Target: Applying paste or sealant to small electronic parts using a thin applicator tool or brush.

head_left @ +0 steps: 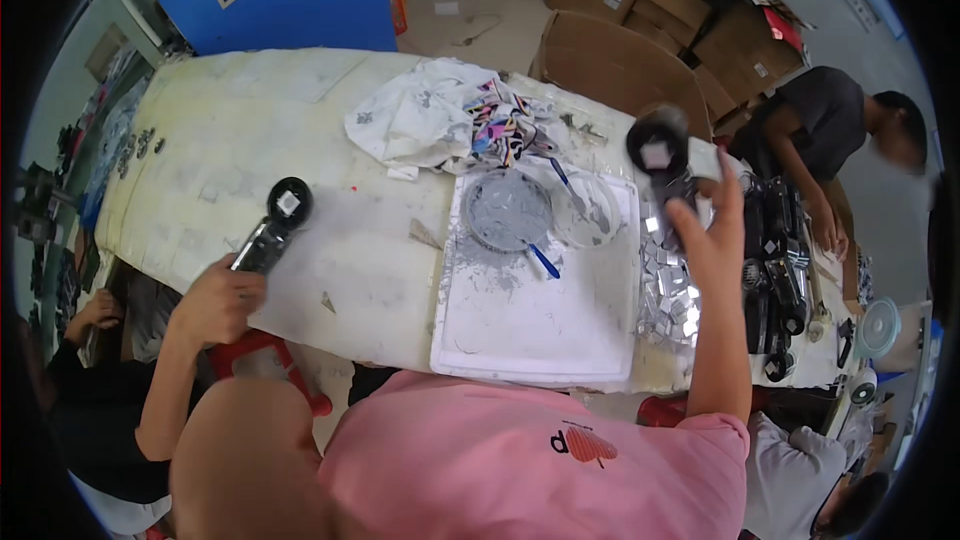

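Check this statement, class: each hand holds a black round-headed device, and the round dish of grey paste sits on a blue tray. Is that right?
Not quite. In the head view the left hand and right hand each hold a black round-headed device, but the dish of grey paste sits on a white tray, not blue.

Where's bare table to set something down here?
Bare table stretches left of the crumpled cloth, beyond the left hand. The white tray is free in its near half. It is crowded by the right hand: shiny cut pieces, then black parts.

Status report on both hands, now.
Left hand grips black round-headed part on table. Right hand lifts matching part above white tray. Nothing between them.
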{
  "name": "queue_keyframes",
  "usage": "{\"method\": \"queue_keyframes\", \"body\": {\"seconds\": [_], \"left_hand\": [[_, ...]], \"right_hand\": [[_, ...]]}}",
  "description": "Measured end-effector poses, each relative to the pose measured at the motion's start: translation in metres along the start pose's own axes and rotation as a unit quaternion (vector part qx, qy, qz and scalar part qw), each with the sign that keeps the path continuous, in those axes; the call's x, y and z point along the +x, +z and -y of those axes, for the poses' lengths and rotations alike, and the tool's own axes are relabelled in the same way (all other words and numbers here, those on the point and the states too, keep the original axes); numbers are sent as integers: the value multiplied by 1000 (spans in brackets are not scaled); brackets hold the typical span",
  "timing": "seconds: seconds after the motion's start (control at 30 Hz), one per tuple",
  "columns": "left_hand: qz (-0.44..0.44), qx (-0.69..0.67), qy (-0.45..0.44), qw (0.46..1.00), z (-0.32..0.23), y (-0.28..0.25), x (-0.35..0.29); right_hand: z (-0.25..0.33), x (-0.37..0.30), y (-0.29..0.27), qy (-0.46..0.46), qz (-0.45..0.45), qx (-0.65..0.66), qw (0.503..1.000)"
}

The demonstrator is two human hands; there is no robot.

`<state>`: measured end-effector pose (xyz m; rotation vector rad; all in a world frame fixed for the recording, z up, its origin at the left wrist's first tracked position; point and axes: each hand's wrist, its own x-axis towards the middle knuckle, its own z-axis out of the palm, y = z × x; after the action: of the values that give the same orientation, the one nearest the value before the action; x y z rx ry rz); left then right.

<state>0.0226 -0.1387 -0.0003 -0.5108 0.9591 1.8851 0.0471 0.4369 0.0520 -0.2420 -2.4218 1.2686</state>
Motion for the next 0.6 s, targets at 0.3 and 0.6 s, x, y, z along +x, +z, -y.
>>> {"method": "queue_keyframes", "body": {"seconds": [0.3,0.6], "left_hand": [[48,52,474,878,113,242,113],[-30,262,503,823,53,210,54]], "right_hand": [[66,-84,80,-274,71,-169,944],[13,-57,19,-153,92,-223,958]]}}
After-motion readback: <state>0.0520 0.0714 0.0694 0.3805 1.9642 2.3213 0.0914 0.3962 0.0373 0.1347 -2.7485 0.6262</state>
